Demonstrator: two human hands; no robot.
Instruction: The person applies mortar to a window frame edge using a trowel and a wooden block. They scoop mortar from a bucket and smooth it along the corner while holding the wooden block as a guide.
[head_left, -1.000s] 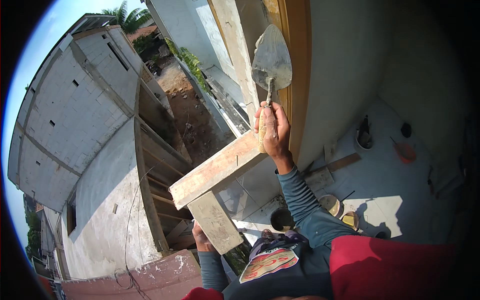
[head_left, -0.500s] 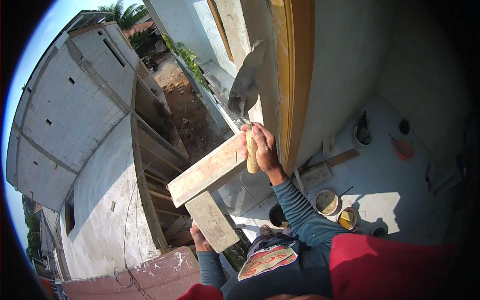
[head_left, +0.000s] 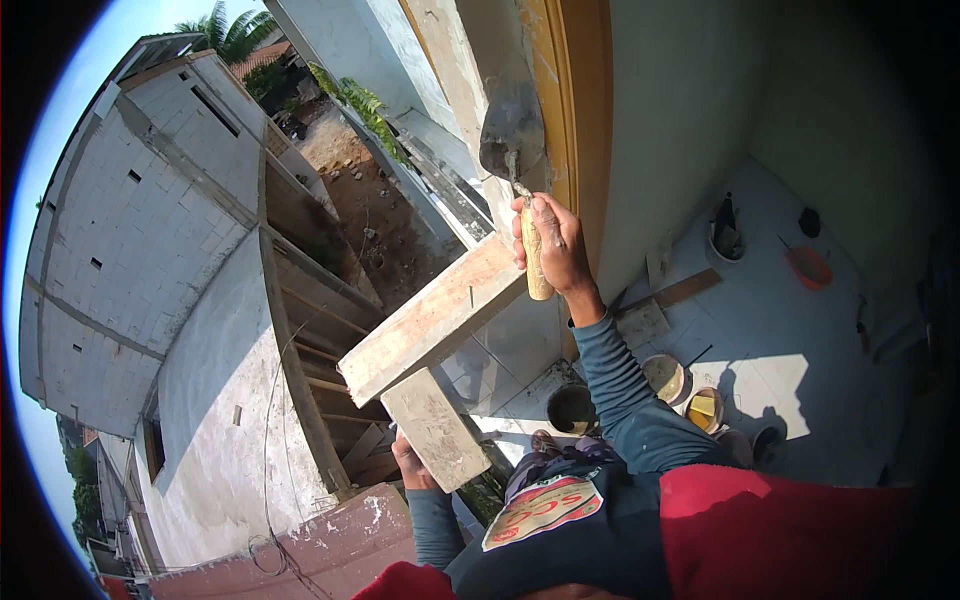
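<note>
The right hand (head_left: 553,245) has its fingers curled round the trowel (head_left: 513,122), which points away alongside the wooden frame (head_left: 582,120); the left hand's (head_left: 411,466) hold, behind the board (head_left: 436,430), I can't tell.

A building site, by the trowel (head_left: 510,128), bare block wall (head_left: 178,160), buckets (head_left: 664,378) on tiled floor (head_left: 738,322).

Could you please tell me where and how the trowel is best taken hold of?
I'd take the trowel by its pale handle, coming from the wearer's side: the handle is long and rounded and points back toward the body, while the broad, thin blade points away. The right grip wraps the handle this way, leaving its butt end exposed.
</note>
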